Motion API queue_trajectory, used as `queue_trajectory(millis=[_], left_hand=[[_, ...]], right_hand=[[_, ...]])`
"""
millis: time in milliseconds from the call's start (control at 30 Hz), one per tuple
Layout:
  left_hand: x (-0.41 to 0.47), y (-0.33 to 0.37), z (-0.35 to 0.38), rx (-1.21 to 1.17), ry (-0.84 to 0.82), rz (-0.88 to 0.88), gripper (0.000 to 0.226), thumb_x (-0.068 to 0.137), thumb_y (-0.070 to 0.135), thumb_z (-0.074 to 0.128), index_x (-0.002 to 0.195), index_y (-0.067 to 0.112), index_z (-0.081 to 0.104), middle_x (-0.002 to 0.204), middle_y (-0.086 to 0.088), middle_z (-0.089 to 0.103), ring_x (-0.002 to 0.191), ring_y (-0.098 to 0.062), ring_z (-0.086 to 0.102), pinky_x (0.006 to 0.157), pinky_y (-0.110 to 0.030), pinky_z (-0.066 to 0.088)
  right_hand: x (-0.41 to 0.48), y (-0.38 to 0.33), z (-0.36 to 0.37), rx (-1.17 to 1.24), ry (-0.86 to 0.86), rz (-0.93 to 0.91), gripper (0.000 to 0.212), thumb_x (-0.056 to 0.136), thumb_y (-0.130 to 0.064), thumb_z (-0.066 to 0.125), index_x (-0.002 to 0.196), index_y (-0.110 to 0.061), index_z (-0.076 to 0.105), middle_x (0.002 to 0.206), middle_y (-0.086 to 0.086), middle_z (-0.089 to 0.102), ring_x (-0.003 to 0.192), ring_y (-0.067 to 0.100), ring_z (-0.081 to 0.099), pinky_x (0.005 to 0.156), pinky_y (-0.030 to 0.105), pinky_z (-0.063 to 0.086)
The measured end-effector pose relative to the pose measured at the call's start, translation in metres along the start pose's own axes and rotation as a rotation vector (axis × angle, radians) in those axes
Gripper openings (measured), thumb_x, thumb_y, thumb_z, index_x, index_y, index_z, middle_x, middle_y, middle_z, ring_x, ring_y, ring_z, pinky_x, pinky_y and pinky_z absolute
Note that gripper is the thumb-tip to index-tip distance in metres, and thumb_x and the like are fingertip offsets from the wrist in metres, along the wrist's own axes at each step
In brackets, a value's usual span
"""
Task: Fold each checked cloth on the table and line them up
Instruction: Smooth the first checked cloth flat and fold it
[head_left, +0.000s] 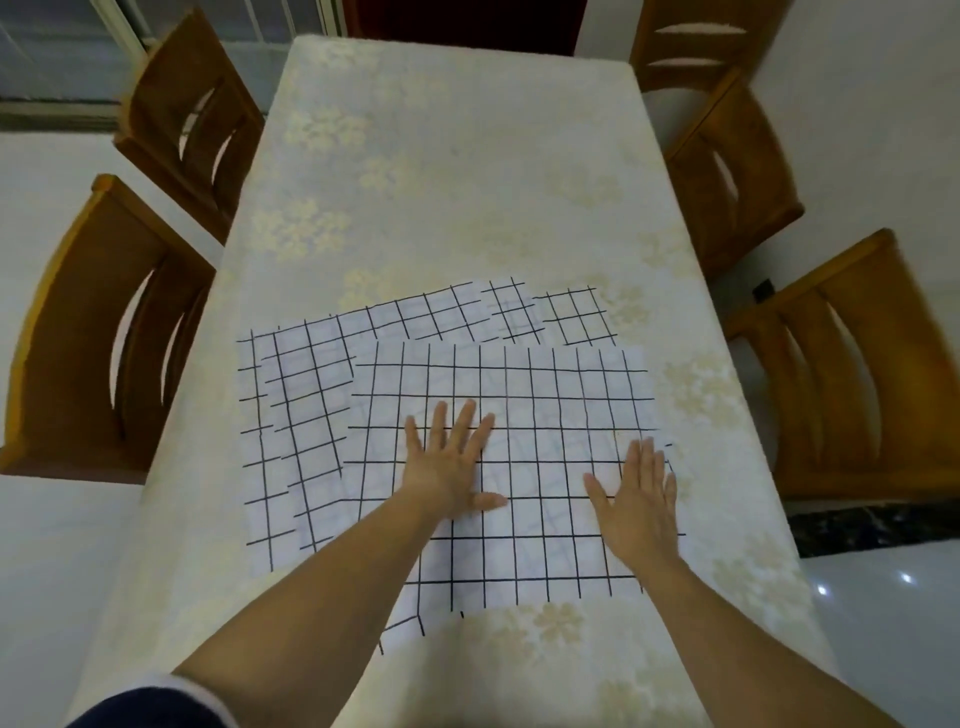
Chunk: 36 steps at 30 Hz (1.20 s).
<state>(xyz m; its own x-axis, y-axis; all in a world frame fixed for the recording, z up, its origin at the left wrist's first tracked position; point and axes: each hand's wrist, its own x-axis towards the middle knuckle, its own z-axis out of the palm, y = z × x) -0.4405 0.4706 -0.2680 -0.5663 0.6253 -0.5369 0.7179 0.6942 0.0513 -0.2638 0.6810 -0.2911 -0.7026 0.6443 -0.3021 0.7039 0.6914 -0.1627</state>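
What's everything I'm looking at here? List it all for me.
table: one, covered in cream flowered cloth, centre of view
checked cloths: several, white with black grid, overlapping on the near half of the table; exact count unclear
chairs: five, brown wood, two along the table's left side, three along its right
window: one, pale frame, far left corner
floor: white, glossy, either side of the table
sleeve: one, dark blue, bottom left edge
left hand: one, fingers spread, flat on the top cloth
right hand: one, fingers straight, flat on the same cloth, near its right edge
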Motion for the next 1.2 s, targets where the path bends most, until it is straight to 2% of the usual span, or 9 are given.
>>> queue_trajectory(millis=[100,233,433,667,767,833,900,1000,1200], left_hand=[[-0.001,0.014,-0.013,-0.027,0.024,-0.016,0.122,0.077,0.082,0.056,0.159,0.025,-0.015,0.167,-0.009,-0.020,0.152,-0.040,-0.015,0.117,-0.070,-0.004],[0.002,0.024,-0.013,-0.100,-0.085,-0.043,0.141,0.069,0.078,0.070,0.155,0.023,-0.027,0.163,-0.009,-0.031,0.151,-0.038,-0.022,0.117,-0.070,0.003],[0.004,0.032,-0.025,-0.093,-0.173,-0.086,0.150,0.063,0.077,0.076,0.151,0.026,-0.034,0.158,-0.010,-0.040,0.149,-0.041,-0.026,0.116,-0.073,0.003],[0.006,0.029,-0.023,-0.159,-0.170,-0.086,0.153,0.060,0.074,0.080,0.150,0.030,-0.036,0.156,-0.006,-0.044,0.148,-0.038,-0.030,0.116,-0.072,-0.001],[0.006,0.027,-0.022,-0.206,-0.176,-0.082,0.155,0.059,0.070,0.084,0.149,0.033,-0.036,0.155,-0.004,-0.046,0.147,-0.036,-0.034,0.115,-0.072,-0.005],[0.007,0.027,-0.021,-0.219,-0.167,-0.086,0.156,0.058,0.068,0.086,0.149,0.034,-0.036,0.155,-0.004,-0.046,0.146,-0.036,-0.035,0.115,-0.073,-0.007],[0.007,0.027,-0.021,-0.226,-0.167,-0.093,0.157,0.057,0.068,0.086,0.149,0.034,-0.037,0.154,-0.004,-0.047,0.146,-0.036,-0.036,0.114,-0.073,-0.008],[0.005,0.028,-0.021,-0.211,-0.148,-0.083,0.154,0.058,0.071,0.084,0.152,0.032,-0.032,0.158,-0.005,-0.041,0.147,-0.037,-0.032,0.115,-0.071,-0.009],[-0.009,-0.020,-0.018,-0.419,0.350,-0.085,0.094,0.090,0.079,0.038,0.161,0.028,0.005,0.169,-0.002,-0.013,0.154,-0.026,-0.017,0.124,-0.052,-0.009]], right_hand=[[-0.010,0.013,-0.011,0.152,0.159,0.218,0.091,0.090,-0.061,0.053,0.154,-0.003,0.023,0.159,0.016,0.023,0.145,0.033,0.023,0.117,0.045,0.025],[-0.010,0.022,-0.026,0.342,0.170,0.434,0.075,0.081,-0.051,0.074,0.137,-0.009,0.046,0.134,0.017,0.049,0.118,0.038,0.050,0.096,0.047,0.045],[-0.009,0.025,-0.059,0.640,0.136,0.536,0.033,0.089,-0.030,0.072,0.113,-0.009,0.062,0.110,0.015,0.068,0.086,0.025,0.055,0.077,0.031,0.047],[-0.033,0.006,-0.082,0.608,0.146,0.298,0.026,0.098,-0.013,0.056,0.114,0.001,0.070,0.088,0.015,0.070,0.074,0.022,0.057,0.074,0.026,0.046],[-0.043,-0.009,-0.094,0.672,0.039,0.222,0.024,0.094,-0.009,0.055,0.104,0.013,0.061,0.069,0.027,0.051,0.061,0.029,0.048,0.060,0.029,0.045],[-0.051,-0.027,-0.106,0.767,-0.045,0.160,0.017,0.092,-0.004,0.054,0.078,0.004,0.058,0.061,0.016,0.034,0.060,0.021,0.036,0.052,0.021,0.036],[-0.058,-0.047,-0.115,0.811,-0.085,0.071,0.012,0.095,-0.004,0.054,0.095,0.003,0.063,0.062,0.010,0.036,0.061,0.022,0.040,0.061,0.020,0.048],[-0.061,-0.079,-0.121,0.845,-0.107,-0.036,0.045,0.098,-0.007,0.054,0.143,-0.012,0.049,0.065,0.009,0.050,0.063,0.011,0.057,0.083,0.010,0.048],[-0.049,-0.130,-0.100,0.753,-0.103,-0.221,0.055,0.098,-0.013,0.055,0.150,-0.016,0.039,0.068,0.001,0.048,0.063,0.006,0.051,0.078,0.019,0.050]])
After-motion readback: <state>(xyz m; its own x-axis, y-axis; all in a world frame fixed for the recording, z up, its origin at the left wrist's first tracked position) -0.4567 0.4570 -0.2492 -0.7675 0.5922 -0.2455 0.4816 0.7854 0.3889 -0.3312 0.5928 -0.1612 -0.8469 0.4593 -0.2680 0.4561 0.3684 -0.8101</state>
